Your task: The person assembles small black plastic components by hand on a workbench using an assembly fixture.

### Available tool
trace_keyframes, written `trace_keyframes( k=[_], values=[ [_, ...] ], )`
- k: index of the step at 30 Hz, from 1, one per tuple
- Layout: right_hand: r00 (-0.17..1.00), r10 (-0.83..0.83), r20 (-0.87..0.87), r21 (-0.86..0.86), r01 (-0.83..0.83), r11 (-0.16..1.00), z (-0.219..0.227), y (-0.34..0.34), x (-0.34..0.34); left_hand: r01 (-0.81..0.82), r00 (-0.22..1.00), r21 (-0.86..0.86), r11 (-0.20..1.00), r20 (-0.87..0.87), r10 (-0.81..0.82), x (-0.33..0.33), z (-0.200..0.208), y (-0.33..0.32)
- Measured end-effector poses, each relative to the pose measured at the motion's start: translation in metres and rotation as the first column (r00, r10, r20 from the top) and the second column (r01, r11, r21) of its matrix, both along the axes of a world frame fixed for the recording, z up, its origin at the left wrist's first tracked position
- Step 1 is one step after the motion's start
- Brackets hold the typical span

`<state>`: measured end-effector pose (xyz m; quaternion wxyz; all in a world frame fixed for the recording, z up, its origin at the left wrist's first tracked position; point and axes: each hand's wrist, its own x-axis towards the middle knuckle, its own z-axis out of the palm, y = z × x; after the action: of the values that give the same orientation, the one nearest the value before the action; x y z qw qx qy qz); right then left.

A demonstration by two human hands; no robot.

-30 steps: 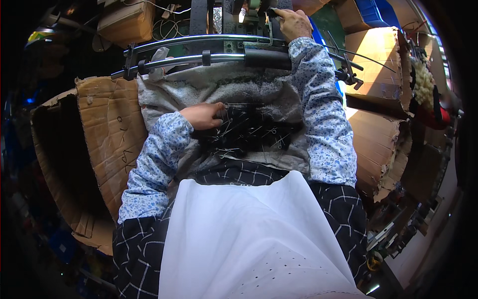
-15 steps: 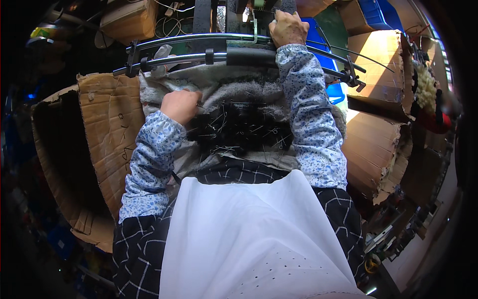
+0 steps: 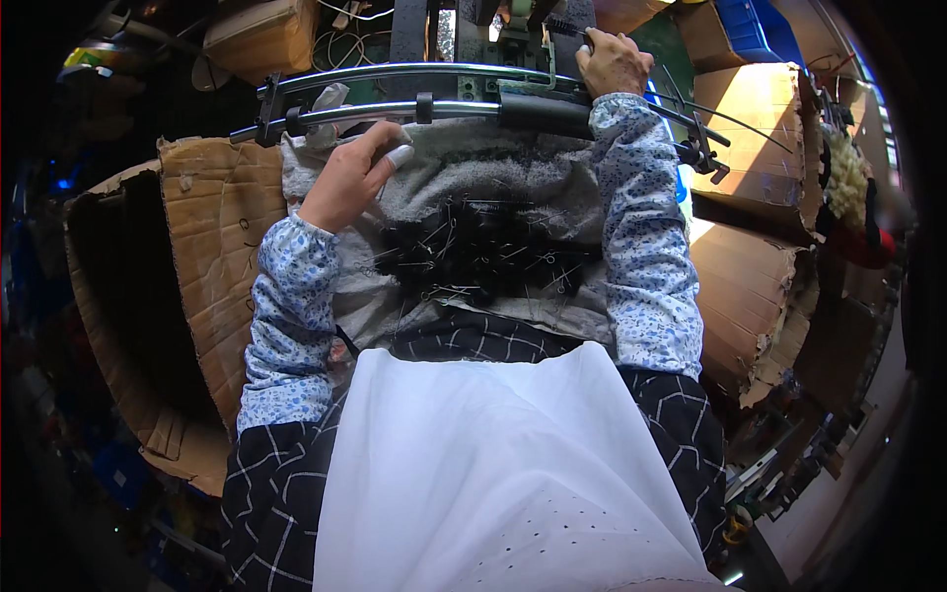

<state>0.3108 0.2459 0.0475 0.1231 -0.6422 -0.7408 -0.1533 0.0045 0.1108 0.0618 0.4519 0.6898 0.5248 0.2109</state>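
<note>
My left hand [image 3: 353,176] hovers over the left part of the grey cloth [image 3: 375,296], by the curved metal rails. Its thumb, with a white covering on the tip, and its bent forefinger come close together; anything between them is too small to make out. My right hand [image 3: 614,65] is closed at the machine [image 3: 483,89], beyond the rails on the right; its grip is hidden. A small dark ridged piece [image 3: 564,28] shows beside its fingertips. On the cloth over my lap lies a black bristly heap [image 3: 483,247] with several thin looped wire pins [image 3: 444,237].
The curved rails [image 3: 459,109] with a black sleeve [image 3: 543,113] cross in front of me. An open cardboard box [image 3: 222,237] stands left, other cardboard boxes [image 3: 735,286] right. A blue bin [image 3: 755,35] sits at the far right. Loose cable [image 3: 340,44] lies far left.
My left hand has risen from the cloth's pins toward the rails, forefinger and thumb now stretched forward. My right hand has shifted right along the machine. The black sleeve sits farther right on the rail.
</note>
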Motion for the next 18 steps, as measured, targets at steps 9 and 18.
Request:
trace_keyframes(
  k=[9,18],
  values=[
    [0.998,0.06,0.006,-0.35,-0.054,0.935,-0.002,0.05,0.061,-0.023,0.857,0.025,0.999,0.516,0.006,0.006,0.009,0.011],
    [0.838,0.107,-0.536,-0.516,-0.425,0.744,0.081,-0.065,-0.026,-0.02,0.738,0.052,0.998,0.675,-0.02,0.054,0.007,0.008]
  ],
)
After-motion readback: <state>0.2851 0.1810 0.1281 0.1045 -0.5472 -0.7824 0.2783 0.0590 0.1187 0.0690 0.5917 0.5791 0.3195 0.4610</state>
